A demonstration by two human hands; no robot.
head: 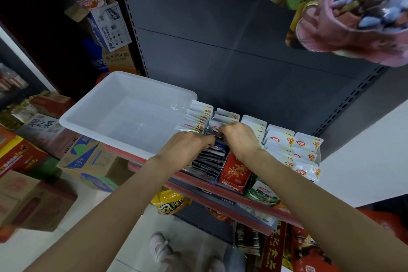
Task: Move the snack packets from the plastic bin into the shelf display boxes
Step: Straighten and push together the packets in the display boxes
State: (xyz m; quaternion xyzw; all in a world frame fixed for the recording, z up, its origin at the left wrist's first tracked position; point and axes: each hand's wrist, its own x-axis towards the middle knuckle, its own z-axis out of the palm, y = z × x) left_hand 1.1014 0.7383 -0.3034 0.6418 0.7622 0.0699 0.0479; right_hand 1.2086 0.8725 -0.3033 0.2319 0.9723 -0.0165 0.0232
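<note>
A translucent white plastic bin sits on the shelf at the left, and I see no packets in it. To its right stand display boxes packed with upright snack packets: white ones with red logos and a row of dark silvery ones in a blue box. My left hand and my right hand meet over the back of the dark row, fingers curled down onto the packets there. A red display box stands right beside that row.
The shelf's red front edge runs below the boxes, with a dark grey back panel behind. Bagged snacks hang at the top right. Cardboard cartons are stacked on the floor at the left. A yellow bag lies on the lower shelf.
</note>
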